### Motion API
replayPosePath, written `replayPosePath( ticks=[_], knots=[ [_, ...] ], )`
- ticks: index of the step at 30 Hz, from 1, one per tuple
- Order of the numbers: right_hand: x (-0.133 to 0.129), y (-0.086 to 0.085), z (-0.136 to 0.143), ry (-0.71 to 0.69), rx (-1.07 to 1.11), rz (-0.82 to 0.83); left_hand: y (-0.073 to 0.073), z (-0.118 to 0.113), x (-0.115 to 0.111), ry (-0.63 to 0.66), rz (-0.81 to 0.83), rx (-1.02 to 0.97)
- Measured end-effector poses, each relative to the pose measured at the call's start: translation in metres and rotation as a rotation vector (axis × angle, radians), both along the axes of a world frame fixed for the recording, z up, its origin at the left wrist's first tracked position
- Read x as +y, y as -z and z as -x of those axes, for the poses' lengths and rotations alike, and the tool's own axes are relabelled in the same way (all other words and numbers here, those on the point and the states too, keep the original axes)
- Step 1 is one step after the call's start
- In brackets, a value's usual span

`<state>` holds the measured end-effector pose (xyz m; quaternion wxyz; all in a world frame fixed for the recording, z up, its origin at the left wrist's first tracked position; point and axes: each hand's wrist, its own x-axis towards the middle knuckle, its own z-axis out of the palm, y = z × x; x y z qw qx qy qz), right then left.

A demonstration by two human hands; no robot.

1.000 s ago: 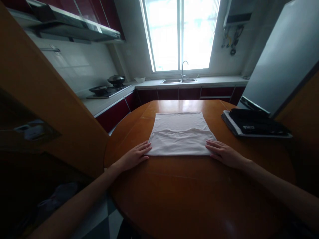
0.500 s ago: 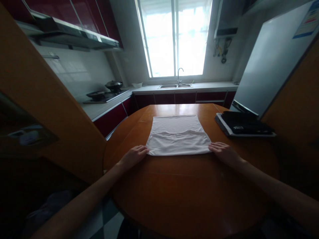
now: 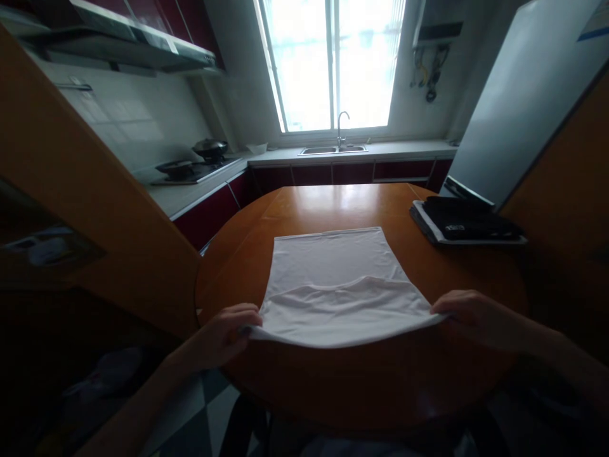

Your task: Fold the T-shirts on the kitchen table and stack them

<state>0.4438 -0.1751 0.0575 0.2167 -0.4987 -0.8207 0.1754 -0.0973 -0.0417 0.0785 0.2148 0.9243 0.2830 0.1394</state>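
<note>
At the far left of the frame a wooden panel point(image 3: 71, 190) fills the edge, and behind it, upper left, a stove point(image 3: 190, 170) carries a dark pan on the counter. Lower left of centre, your left hand point(image 3: 223, 333) pinches the near left corner of the white cloth point(image 3: 333, 285), fingers closed on the fabric with the thumb on top. The cloth lies folded in the middle of the frame on the round wooden table point(image 3: 342, 203); its far edge rests flat on the wood, while the near edge is lifted just clear of the table and sags in a shallow curve between your hands. That sag suggests a light, soft, limp fabric with no stiffness of its own, so it will likely droop or slide out of its fold unless you grip it at the corners and keep the edge taut. Lower right, your right hand point(image 3: 476, 317) grasps the near right corner the same way. In the upper middle, a sink point(image 3: 333, 150) sits under the bright window, and at the right a stack of dark folded clothes point(image 3: 466, 222) rests near the table's edge, well apart from the cloth.
</note>
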Motion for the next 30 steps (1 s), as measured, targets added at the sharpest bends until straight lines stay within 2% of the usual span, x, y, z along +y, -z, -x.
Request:
replayPosePath(
  ticks=[2,5,8,11,14,18,21,23,25,30],
  knots=[
    [-0.004,-0.012,0.001,-0.008,0.106,0.068,-0.002,0.002,-0.005,-0.089,0.095,-0.098],
    [0.011,-0.024,0.001,0.042,0.257,0.069,-0.004,-0.001,0.004,-0.295,0.133,-0.235],
    [0.044,-0.027,0.001,0.219,0.403,-0.006,-0.007,-0.01,0.028,-0.472,0.105,-0.361],
    [0.089,-0.025,0.0,0.38,0.505,-0.072,-0.01,-0.018,0.062,-0.561,0.079,-0.472],
    [0.138,-0.018,-0.002,0.481,0.563,-0.108,-0.005,-0.027,0.101,-0.605,0.044,-0.539],
    [0.193,0.01,0.004,0.565,0.564,-0.086,0.021,-0.041,0.149,-0.628,0.001,-0.466],
    [0.217,0.036,0.011,0.63,0.568,-0.03,0.047,-0.048,0.174,-0.658,0.005,-0.363],
    [0.225,0.047,0.012,0.666,0.586,-0.016,0.058,-0.049,0.185,-0.67,0.018,-0.337],
    [0.232,0.052,0.008,0.662,0.609,-0.011,0.061,-0.046,0.193,-0.659,0.032,-0.341],
    [0.25,0.051,-0.004,0.683,0.645,-0.005,0.054,-0.046,0.215,-0.647,0.066,-0.364]
  ],
)
